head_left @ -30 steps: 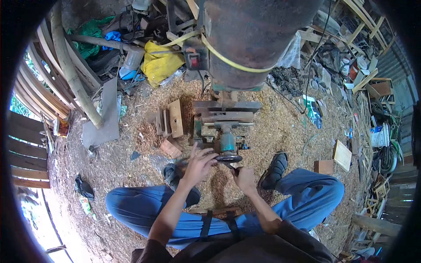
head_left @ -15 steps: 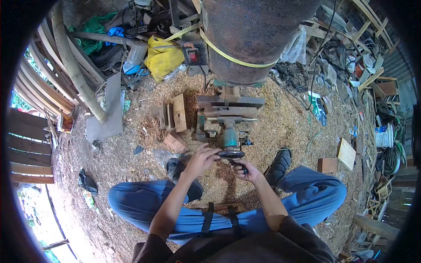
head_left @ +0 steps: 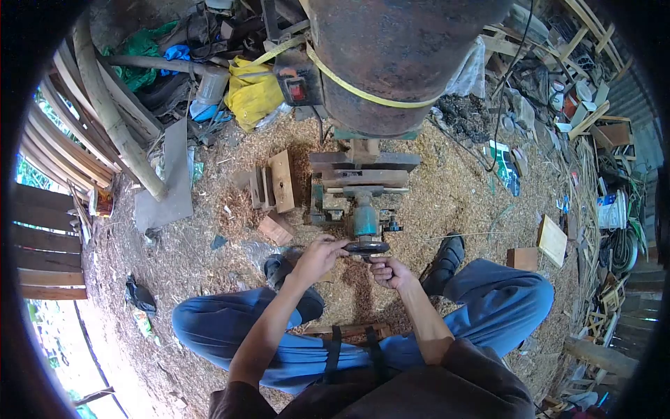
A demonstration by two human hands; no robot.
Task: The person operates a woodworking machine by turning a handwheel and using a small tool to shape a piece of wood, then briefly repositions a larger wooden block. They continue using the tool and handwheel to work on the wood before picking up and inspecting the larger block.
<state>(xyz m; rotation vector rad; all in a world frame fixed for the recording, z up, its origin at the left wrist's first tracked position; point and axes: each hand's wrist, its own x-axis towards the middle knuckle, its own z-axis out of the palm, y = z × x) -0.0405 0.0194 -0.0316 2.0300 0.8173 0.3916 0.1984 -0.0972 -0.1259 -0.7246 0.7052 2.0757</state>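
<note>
Down on the sawdust-strewn ground (head_left: 447, 195), seen from the head camera, a person sits with legs in blue trousers (head_left: 230, 328) spread to either side of a small teal-and-grey metal vise-like machine (head_left: 363, 209). At its near end sits a round black metal handwheel (head_left: 366, 247). The left hand (head_left: 321, 257) lies on the left rim of that handwheel, fingers curled over it in a narrow hold. The right hand (head_left: 391, 272) is just near of the wheel, closed around a short dark crank handle; the handle itself is mostly hidden inside the fist. Black shoes (head_left: 444, 260) rest on the ground to either side of the machine.

Far of the machine a big rusty steel drum (head_left: 398, 56) fills the top of the view, ringed by a yellow strap (head_left: 363, 89), with a small box carrying a red switch (head_left: 296, 82) at its left. Left of the machine stand a few upright pale wooden blocks (head_left: 273, 183), with a reddish wooden block (head_left: 273, 229) lying nearer. A yellow plastic bag (head_left: 255, 93) lies far left, beside curved wooden slats (head_left: 77, 133) and a thick bamboo pole (head_left: 112, 112). To the right lie a flat pale wooden board (head_left: 551, 241) and a small brown wooden box (head_left: 519, 258), well apart from the hands; past them, piled scrap wood and coiled hose crowd the right edge. No writing is readable at this size.
</note>
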